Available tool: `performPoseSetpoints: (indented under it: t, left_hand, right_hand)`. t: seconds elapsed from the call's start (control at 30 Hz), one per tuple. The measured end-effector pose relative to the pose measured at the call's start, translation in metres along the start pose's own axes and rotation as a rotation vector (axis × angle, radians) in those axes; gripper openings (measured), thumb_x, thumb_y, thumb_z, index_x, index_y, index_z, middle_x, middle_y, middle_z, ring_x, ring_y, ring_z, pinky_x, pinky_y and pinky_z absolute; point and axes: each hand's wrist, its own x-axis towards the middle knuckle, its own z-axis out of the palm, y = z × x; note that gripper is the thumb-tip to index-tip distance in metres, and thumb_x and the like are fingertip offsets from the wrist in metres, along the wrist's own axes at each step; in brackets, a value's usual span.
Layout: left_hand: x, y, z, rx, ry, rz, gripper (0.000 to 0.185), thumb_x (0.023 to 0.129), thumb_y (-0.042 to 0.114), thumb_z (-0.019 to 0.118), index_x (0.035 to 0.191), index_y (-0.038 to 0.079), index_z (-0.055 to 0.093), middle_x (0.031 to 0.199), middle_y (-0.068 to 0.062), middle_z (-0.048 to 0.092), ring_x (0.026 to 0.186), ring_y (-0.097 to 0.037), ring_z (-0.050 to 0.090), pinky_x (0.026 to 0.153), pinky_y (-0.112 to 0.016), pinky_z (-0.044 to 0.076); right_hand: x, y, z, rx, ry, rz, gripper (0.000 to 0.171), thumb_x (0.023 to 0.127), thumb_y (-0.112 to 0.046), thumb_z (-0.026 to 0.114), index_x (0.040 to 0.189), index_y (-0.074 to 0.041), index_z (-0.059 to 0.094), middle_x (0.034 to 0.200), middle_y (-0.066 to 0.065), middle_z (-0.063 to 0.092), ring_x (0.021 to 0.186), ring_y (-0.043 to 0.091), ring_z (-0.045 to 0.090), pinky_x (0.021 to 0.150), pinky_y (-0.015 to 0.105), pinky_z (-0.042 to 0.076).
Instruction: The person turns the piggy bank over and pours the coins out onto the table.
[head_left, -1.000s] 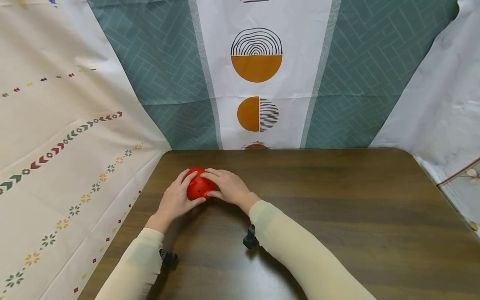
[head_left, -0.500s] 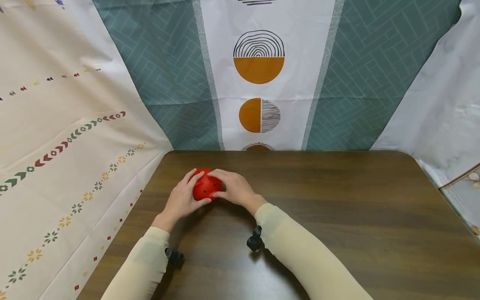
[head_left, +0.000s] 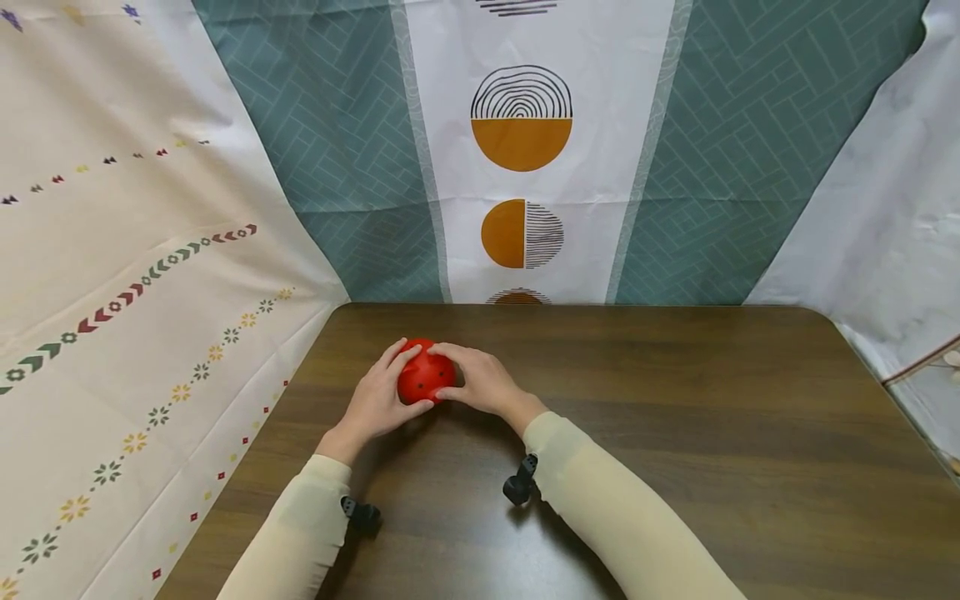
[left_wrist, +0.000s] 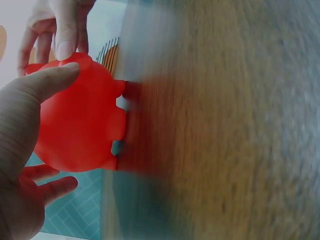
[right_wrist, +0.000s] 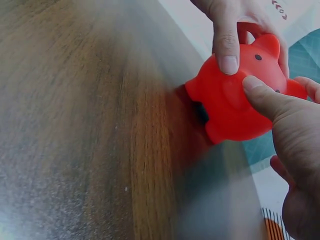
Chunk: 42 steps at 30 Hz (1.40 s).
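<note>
We see a red toy pig (head_left: 424, 377) standing on the dark wood counter (head_left: 675, 433), toward its far left part, near the back edge. It is round-bodied, with small black dots on top; the right wrist view shows 1 pointed ear, a black eye and stubby feet (right_wrist: 240, 100), and the left wrist view shows its feet touching the counter surface (left_wrist: 80, 120).

Both hands hold the pig between them. Our left hand (head_left: 375, 402) cups its left side, the thumb curled along the near flank and the fingers laid over the top and far side; this grip is closed around the toy. Our right hand (head_left: 486, 383) cups the right side, the thumb pressed on the near flank and the fingers reaching over the top, so that grip is closed on the pig too. The fingertips of the 2 hands nearly meet above it.

Both forearms wear pale cream sleeves (head_left: 615, 517), each with a small black camera mount (head_left: 520, 487) at the wrist.

Behind the counter hangs a teal herringbone curtain (head_left: 337, 150) with a white panel (head_left: 525, 167) bearing orange half-circles. A cream cloth (head_left: 112, 292) with rows of small coloured motifs drapes at the left, and a pale cloth (head_left: 885, 217) at the right.
</note>
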Motion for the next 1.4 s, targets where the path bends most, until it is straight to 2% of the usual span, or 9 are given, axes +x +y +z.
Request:
performPoseSetpoints:
  t: [0.23, 0.47, 0.83, 1.03, 1.4]
  left_hand:
    - [0.002, 0.005, 0.008, -0.024, -0.017, -0.008, 0.089, 0.07, 0.039, 0.084, 0.144, 0.017, 0.041, 0.151, -0.013, 0.032, 0.123, -0.038, 0.048, 0.091, -0.057, 0.047]
    - [0.003, 0.017, 0.02, -0.06, -0.03, -0.014, 0.089, 0.07, 0.037, 0.083, 0.146, 0.022, 0.039, 0.154, -0.008, 0.029, 0.124, -0.037, 0.047, 0.091, -0.057, 0.047]
    - [0.007, 0.038, 0.03, -0.086, -0.035, -0.007, 0.088, 0.07, 0.035, 0.082, 0.146, 0.023, 0.039, 0.155, -0.002, 0.027, 0.127, -0.034, 0.045, 0.093, -0.055, 0.047]
    - [0.014, 0.053, 0.036, -0.103, -0.048, 0.01, 0.089, 0.069, 0.035, 0.083, 0.146, 0.024, 0.039, 0.155, -0.001, 0.027, 0.126, -0.032, 0.045, 0.092, -0.054, 0.048]
    - [0.03, 0.086, 0.052, -0.128, -0.058, 0.063, 0.086, 0.07, 0.034, 0.082, 0.144, 0.023, 0.041, 0.155, -0.001, 0.027, 0.128, -0.029, 0.043, 0.093, -0.051, 0.048]
  right_hand:
    - [-0.011, 0.002, -0.003, 0.012, 0.023, 0.022, 0.07, 0.078, -0.037, 0.079, 0.139, -0.024, 0.048, 0.141, -0.005, 0.05, 0.125, 0.012, 0.05, 0.102, 0.032, 0.043]
    - [-0.029, 0.005, -0.007, 0.018, 0.053, 0.065, 0.068, 0.077, -0.038, 0.079, 0.138, -0.026, 0.05, 0.139, -0.006, 0.052, 0.124, 0.012, 0.05, 0.101, 0.033, 0.043]
    - [-0.051, 0.013, -0.016, 0.019, 0.132, 0.033, 0.069, 0.076, -0.036, 0.081, 0.136, -0.024, 0.051, 0.137, -0.005, 0.054, 0.124, 0.013, 0.051, 0.1, 0.033, 0.045]
    - [-0.066, 0.018, -0.026, 0.021, 0.145, 0.076, 0.069, 0.075, -0.036, 0.081, 0.137, -0.027, 0.051, 0.139, -0.006, 0.053, 0.125, 0.013, 0.051, 0.099, 0.035, 0.046]
    - [-0.098, 0.029, -0.05, 0.003, 0.2, 0.111, 0.071, 0.073, -0.034, 0.083, 0.137, -0.026, 0.052, 0.138, -0.002, 0.054, 0.123, 0.017, 0.053, 0.097, 0.04, 0.047]
